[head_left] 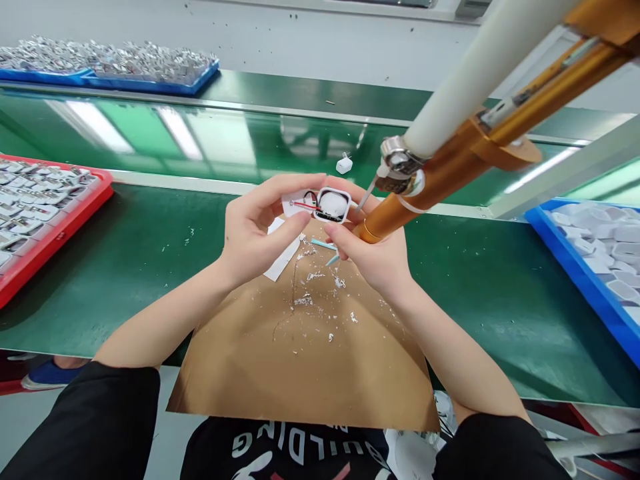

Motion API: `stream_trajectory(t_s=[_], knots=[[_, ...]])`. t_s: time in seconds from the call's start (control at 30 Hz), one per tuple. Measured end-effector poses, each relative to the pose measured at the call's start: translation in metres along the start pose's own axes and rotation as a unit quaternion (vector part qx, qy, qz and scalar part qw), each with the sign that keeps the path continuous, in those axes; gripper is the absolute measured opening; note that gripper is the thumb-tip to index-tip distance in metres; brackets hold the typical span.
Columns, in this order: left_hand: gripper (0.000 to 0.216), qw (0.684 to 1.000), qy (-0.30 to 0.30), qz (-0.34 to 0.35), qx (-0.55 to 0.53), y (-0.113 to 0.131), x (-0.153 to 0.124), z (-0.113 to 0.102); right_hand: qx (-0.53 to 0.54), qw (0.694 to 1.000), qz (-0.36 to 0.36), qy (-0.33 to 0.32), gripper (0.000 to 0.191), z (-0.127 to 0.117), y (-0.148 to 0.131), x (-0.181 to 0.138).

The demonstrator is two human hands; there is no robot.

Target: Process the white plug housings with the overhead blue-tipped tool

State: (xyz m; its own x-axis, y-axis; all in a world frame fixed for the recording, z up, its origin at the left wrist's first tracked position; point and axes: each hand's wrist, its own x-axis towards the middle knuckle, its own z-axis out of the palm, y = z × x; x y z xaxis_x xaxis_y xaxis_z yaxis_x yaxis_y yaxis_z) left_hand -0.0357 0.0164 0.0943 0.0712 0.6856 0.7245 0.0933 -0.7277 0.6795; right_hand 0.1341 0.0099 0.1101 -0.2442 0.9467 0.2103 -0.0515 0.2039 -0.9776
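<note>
My left hand is closed on a small white cover piece, pinched between thumb and fingers. A red and a black wire run from it into a small white square housing. My right hand grips this housing by its right side, open face up; a white block and part of a circuit board show inside. Both parts are held close together above a brown cardboard sheet. Below my right fingers two light blue, thin tips show; whether they are held or lying I cannot tell.
An orange metal cylinder with a white tube slants in close over my right hand. White scraps litter the cardboard beside a white paper piece. A red tray stands left, a blue tray right. A white plug-like part lies behind.
</note>
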Motion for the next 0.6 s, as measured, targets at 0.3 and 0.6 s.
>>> stream_trajectory(t_s=[0.3, 0.6], knots=[[0.035, 0.997, -0.034, -0.055, -0.032, -0.02, -0.004, 0.003, -0.03, 0.999, 0.024, 0.023, 0.059, -0.009, 0.004, 0.008], [0.023, 0.999, -0.011, -0.021, 0.048, -0.002, -0.007, 0.007, -0.037, 0.999, 0.012, 0.015, 0.039, -0.003, -0.007, -0.002]])
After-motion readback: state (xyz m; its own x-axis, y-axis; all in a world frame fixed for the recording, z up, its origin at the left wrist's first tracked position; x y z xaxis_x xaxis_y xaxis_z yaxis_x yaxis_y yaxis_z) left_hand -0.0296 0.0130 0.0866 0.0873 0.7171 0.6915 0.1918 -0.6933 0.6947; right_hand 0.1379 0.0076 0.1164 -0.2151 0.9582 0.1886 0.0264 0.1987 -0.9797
